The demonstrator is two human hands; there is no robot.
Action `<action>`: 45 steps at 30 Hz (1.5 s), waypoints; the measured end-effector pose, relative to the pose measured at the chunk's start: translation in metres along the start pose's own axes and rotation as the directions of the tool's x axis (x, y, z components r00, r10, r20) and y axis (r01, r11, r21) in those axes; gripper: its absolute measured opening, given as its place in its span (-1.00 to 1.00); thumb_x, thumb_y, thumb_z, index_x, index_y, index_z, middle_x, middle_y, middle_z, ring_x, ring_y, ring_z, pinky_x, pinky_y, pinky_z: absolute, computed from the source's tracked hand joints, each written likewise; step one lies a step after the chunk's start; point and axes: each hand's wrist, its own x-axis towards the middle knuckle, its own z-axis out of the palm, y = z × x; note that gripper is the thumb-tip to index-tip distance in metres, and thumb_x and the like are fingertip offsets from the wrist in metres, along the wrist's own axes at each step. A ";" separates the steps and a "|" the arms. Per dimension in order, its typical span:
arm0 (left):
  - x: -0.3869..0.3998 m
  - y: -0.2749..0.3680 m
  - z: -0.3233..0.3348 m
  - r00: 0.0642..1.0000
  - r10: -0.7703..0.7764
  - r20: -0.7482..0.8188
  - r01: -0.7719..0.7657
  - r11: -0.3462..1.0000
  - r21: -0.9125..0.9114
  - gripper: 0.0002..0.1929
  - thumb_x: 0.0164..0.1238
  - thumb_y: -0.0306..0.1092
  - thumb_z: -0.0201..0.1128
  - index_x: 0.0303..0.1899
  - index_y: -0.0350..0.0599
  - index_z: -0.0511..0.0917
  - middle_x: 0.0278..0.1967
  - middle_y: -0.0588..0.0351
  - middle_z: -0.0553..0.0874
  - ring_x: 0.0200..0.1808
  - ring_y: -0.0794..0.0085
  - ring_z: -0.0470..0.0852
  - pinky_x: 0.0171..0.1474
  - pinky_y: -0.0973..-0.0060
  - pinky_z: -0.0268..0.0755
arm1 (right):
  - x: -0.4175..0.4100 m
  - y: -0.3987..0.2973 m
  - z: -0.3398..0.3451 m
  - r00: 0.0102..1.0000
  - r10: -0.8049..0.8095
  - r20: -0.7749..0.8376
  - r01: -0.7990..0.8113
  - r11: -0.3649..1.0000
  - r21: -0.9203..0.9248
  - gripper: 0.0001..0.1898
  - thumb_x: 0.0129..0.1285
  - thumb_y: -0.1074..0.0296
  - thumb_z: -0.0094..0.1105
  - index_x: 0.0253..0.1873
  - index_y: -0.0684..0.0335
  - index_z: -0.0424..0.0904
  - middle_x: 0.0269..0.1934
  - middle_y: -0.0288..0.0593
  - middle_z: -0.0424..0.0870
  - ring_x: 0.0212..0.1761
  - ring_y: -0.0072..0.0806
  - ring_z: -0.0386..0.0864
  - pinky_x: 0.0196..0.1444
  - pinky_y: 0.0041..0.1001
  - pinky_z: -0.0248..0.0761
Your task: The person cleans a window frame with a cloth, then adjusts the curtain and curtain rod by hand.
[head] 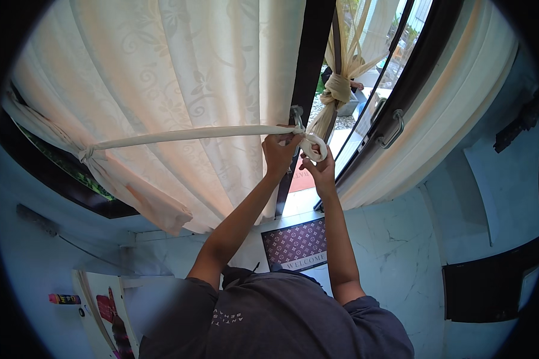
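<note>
A long cream cloth strip (184,134) stretches taut across the patterned cream curtain (211,72). At the left it joins a knot (87,153) in a gathered curtain. My left hand (279,152) pinches its other end beside a metal door handle (298,116) on the dark door frame. Just right of there, my right hand (323,172) grips a loose loop (315,149) of the same cloth, with fingers through or behind it. Whether the strip passes around the handle is hidden by my fingers.
A knotted sheer curtain (339,87) hangs in the doorway, with a person partly visible outside. Right of it stands a glass door with a metal handle (393,130). A patterned doormat (294,242) lies on the marble-look floor. A white cabinet (94,309) is at lower left.
</note>
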 end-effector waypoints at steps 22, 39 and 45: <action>0.007 -0.001 -0.002 0.994 -0.091 0.063 0.094 0.994 -0.046 -0.75 0.06 -0.47 0.43 -0.23 -0.36 0.62 -0.33 -0.02 0.76 -0.26 0.44 0.76 -0.17 0.55 0.60 | 0.025 0.023 0.021 0.967 -0.050 -0.249 0.018 0.992 -0.128 -0.79 0.41 0.33 0.10 0.00 0.34 0.48 -0.22 -0.22 0.63 -0.32 -0.58 0.61 -0.49 -0.62 0.47; 0.019 0.001 -0.002 0.994 -0.094 0.053 0.092 0.995 0.040 -0.77 0.13 -0.43 0.41 -0.23 -0.38 0.63 -0.31 -0.03 0.76 -0.27 0.45 0.75 -0.17 0.58 0.59 | -0.002 0.009 0.000 0.966 -0.258 0.002 0.188 0.696 -0.693 -0.90 0.27 0.47 0.11 -0.21 0.37 0.57 -0.47 0.05 0.63 -0.45 -0.15 0.62 -0.35 -0.33 0.44; 0.023 -0.001 -0.005 0.993 -0.098 0.074 0.092 0.993 0.075 -0.77 0.16 -0.38 0.39 -0.24 -0.37 0.64 -0.33 -0.02 0.77 -0.28 0.45 0.76 -0.18 0.57 0.57 | -0.043 0.008 -0.033 0.967 0.246 0.062 -0.118 0.653 -0.748 -0.84 0.27 0.36 0.10 -0.24 0.35 0.57 -0.42 0.05 0.65 -0.39 -0.14 0.64 -0.27 -0.29 0.47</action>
